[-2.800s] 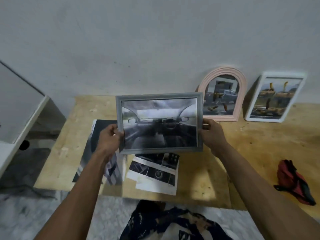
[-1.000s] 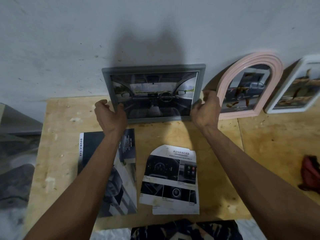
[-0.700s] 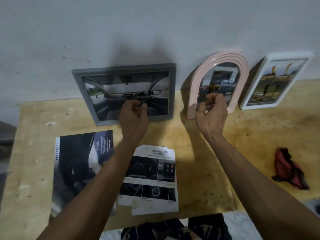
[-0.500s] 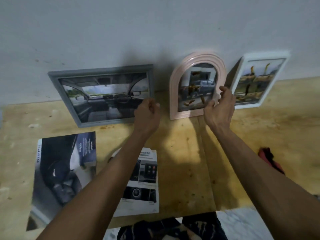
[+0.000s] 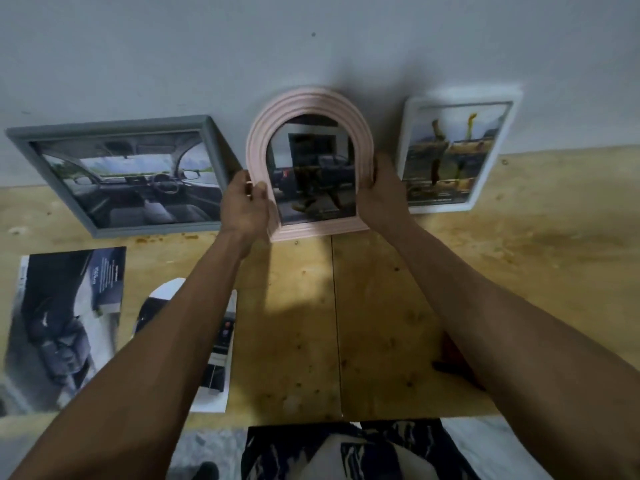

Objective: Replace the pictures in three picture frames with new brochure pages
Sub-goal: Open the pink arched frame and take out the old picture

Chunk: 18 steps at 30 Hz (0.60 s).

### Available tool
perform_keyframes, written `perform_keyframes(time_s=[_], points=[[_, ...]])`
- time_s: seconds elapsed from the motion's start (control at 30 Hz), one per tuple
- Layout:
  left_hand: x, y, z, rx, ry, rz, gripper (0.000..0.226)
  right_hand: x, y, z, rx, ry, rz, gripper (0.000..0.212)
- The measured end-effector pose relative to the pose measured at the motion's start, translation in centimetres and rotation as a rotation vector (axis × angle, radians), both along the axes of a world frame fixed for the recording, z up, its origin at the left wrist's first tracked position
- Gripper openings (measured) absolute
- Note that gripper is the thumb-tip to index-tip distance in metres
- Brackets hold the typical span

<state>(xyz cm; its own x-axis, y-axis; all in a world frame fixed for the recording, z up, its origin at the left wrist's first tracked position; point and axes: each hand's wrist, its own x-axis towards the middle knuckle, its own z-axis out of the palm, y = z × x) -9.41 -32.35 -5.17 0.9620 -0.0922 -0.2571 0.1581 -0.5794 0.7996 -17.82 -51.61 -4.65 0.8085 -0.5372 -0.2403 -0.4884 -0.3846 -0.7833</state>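
Nearest, at about 8 o'clock on the wooden table (image 5: 381,306), lie a dark brochure page (image 5: 65,323) and a cut page (image 5: 218,358) partly under the left arm; they lie flat and close, likely so they are easy to grab for the frames. At 4 o'clock a red thing (image 5: 453,362) peeks out from under the right arm; I cannot tell what it is. Farther off, at 12 o'clock, both hands hold the pink arch frame (image 5: 310,105). The left hand (image 5: 246,209) curls round its left edge with the thumb on the front, and the right hand (image 5: 384,192) wraps its right edge. Two hands on two sides keep it steady, probably to lift it down and change its picture. Its foot is at the table, its top near the wall (image 5: 311,39). At 10 o'clock the grey frame (image 5: 114,126) leans on the wall with a car picture inside. At 2 o'clock the white frame (image 5: 512,109) leans there too, so both stand up.
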Motion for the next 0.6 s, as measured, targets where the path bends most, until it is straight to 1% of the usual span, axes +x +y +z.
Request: perform_keyframes(time_s=[0.1,0.17,0.27,0.33,0.43,0.5,0.6], points=[[-2.1,0.7,1.1,-0.065,0.016,0.068,0.023,-1.7,-0.5,0.2,0.007,-0.080,0.038,0.027],[-3.6,1.2,1.7,-0.147,0.046,0.128,0.023,-2.9,-0.5,0.5,0.063,-0.122,0.044,0.028],[-6.4,2.1,2.5,-0.314,0.135,0.198,0.017,-5.0,-0.3,1.1,0.158,-0.180,-0.014,0.030],[-8.3,2.7,3.3,-0.391,0.208,0.236,0.017,-6.5,0.1,1.9,0.217,-0.196,-0.031,0.030],[-11.5,3.9,4.1,-0.497,0.283,0.303,0.018,-9.5,0.4,2.8,0.345,-0.135,-0.064,0.031],[-13.8,4.8,4.4,-0.560,0.308,0.337,0.016,-12.0,0.6,3.2,0.505,-0.067,-0.066,0.034],[-17.7,6.4,4.6,-0.646,0.354,0.415,0.013,-16.3,1.5,3.4,0.731,0.078,0.018,0.036]])
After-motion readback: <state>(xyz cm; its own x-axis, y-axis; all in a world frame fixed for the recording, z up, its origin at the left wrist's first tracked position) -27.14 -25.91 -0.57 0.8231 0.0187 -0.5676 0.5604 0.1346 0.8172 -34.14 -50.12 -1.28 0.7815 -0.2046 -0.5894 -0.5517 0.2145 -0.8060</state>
